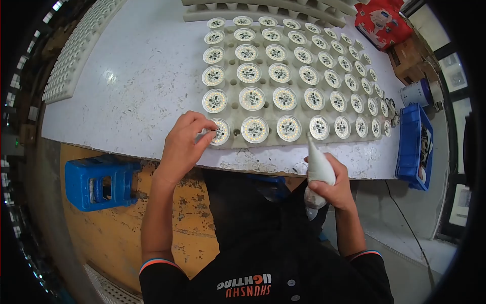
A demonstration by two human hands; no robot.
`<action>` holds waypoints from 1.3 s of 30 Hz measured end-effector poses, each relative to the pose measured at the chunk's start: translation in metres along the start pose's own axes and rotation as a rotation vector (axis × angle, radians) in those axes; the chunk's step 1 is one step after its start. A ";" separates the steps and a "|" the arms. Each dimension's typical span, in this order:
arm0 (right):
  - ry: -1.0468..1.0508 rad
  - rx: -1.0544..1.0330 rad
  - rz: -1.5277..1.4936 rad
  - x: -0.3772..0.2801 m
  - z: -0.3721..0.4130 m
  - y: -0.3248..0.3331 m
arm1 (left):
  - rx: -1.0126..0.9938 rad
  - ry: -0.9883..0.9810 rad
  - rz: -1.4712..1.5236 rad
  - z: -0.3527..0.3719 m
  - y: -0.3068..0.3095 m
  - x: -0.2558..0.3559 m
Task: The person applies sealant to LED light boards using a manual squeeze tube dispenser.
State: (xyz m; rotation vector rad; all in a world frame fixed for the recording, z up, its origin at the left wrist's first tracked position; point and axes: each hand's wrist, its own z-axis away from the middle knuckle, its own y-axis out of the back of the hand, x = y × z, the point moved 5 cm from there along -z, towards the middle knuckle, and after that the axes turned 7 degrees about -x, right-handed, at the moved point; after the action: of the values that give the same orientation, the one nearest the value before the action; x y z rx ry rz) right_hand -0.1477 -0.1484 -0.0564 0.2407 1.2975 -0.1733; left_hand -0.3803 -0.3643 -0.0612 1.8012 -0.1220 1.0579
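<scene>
My left hand (188,142) is at the front left corner of a pale tray (235,109), thumb and forefinger pinched at the near-left round LED lamp (220,133); anything between the fingertips is too small to make out. Wrapped in my right hand (331,182) is a white cone-shaped squeeze bag (320,164), its narrow tip pointing up beside a lamp (319,127) in the front row. The tray holds several rows of round lamps with LED boards facing up.
Another rack (268,12) lies behind the tray, and a long one (76,61) at the far left. At right are a blue crate (412,147), a white-and-blue tub (416,95), a cardboard box (407,58) and a red bag (383,23). A blue stool (101,183) stands at lower left.
</scene>
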 end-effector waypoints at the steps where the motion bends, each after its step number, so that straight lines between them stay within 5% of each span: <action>1: -0.030 -0.015 0.052 -0.002 -0.006 -0.004 | -0.036 -0.005 -0.012 -0.002 0.001 -0.001; 9: 0.038 -0.197 0.261 -0.006 -0.035 -0.020 | -0.289 0.027 -0.051 -0.024 0.001 0.014; 18: 0.178 -0.213 0.340 -0.003 -0.040 -0.027 | -0.310 0.011 -0.100 -0.020 0.000 0.020; 24: 0.090 -0.197 0.188 0.010 -0.032 -0.029 | -0.360 0.109 -0.028 -0.019 -0.001 0.012; 33: 0.037 -0.236 -0.187 0.022 -0.047 -0.026 | -0.431 -0.029 -0.112 -0.024 -0.003 0.021; 39: 0.059 -0.260 -0.135 0.024 -0.051 -0.026 | -0.544 -0.062 -0.245 -0.030 -0.002 0.022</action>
State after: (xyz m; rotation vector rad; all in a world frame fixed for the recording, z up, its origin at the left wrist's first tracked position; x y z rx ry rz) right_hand -0.1956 -0.1595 -0.0939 -0.0638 1.3808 -0.1106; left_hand -0.3838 -0.3317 -0.0440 1.3154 -0.2002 0.7078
